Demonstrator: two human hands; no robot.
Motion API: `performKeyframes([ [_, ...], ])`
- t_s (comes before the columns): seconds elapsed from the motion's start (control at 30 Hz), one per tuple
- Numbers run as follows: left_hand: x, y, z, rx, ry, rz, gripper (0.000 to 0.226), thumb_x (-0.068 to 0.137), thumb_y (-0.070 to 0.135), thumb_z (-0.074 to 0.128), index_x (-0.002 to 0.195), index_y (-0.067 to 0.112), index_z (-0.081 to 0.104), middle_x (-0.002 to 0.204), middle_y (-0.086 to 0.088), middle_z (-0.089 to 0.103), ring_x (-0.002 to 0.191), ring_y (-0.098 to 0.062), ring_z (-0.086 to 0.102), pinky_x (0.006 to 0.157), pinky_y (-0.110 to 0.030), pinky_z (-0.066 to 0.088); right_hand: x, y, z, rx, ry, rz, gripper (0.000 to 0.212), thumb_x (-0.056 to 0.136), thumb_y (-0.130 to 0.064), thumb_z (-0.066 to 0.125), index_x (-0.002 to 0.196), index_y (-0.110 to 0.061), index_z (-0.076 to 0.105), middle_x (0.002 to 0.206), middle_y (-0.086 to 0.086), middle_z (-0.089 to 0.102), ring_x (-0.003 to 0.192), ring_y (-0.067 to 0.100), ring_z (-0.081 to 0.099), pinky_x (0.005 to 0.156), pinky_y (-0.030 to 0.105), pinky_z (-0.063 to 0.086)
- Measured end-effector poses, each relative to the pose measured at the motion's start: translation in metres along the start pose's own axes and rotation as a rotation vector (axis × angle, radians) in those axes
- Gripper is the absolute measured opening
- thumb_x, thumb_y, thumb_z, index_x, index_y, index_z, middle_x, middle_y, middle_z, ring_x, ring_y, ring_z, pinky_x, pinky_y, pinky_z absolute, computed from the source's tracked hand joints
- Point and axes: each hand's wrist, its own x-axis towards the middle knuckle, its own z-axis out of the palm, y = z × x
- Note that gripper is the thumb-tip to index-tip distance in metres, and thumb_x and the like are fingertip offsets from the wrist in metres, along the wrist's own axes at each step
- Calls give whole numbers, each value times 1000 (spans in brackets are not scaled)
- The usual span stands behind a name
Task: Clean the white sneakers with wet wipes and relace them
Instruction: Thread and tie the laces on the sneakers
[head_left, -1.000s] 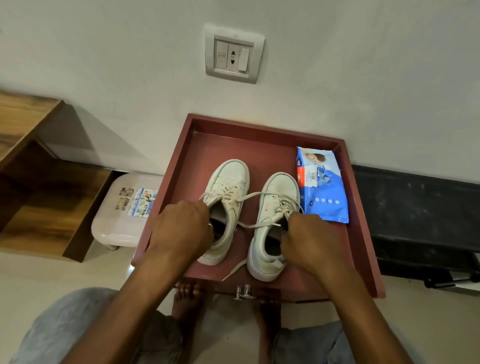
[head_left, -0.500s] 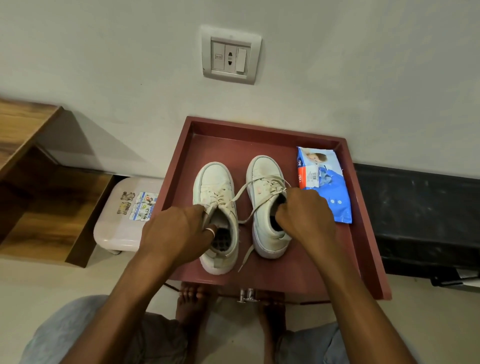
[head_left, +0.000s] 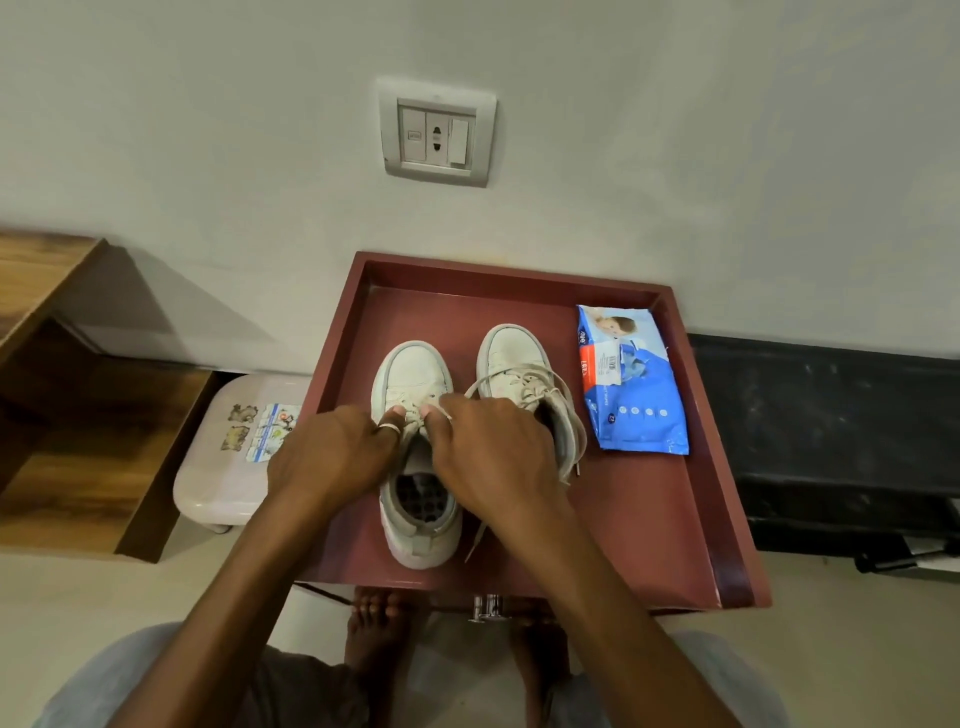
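Two white sneakers stand side by side, toes toward the wall, in a dark red tray (head_left: 649, 525). Over the left sneaker (head_left: 413, 371) both hands meet at the laces. My left hand (head_left: 332, 457) pinches the laces near the tongue, a ring on one finger. My right hand (head_left: 493, 447) pinches the laces from the other side and hides part of the right sneaker (head_left: 514, 353), whose loose lace hangs down its right side. A blue wet wipes pack (head_left: 631, 395) lies flat at the tray's right.
The tray backs against a white wall with a switch plate (head_left: 437, 134). A pale plastic stool (head_left: 234, 452) stands at the tray's left, beside a wooden shelf unit (head_left: 67, 405). A black skirting (head_left: 831, 415) runs along the right. My bare feet show under the tray's front edge.
My right hand left the right sneaker and moved left onto the left sneaker's laces. Both sneakers were straightened and pushed toward the wall a second ago.
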Motion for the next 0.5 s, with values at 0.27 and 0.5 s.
performKeyframes([
  [0.27, 3, 5, -8, -277, -11, 7, 21, 84, 25, 64, 105, 25, 65, 94, 1, 73, 82, -26, 71, 83, -47, 59, 2, 4, 11, 117, -11, -59, 42, 101, -42, 38, 85, -15, 65, 80, 5, 64, 71, 20, 57, 60, 31, 38],
  [0.5, -6, 12, -6, -727, 80, -48, 22, 86, 2, 63, 85, 21, 74, 79, -7, 75, 85, -34, 73, 85, -53, 60, 6, -3, 5, 472, 109, 26, 14, 92, -21, 62, 97, -19, 75, 93, -5, 73, 84, 8, 65, 72, 24, 52],
])
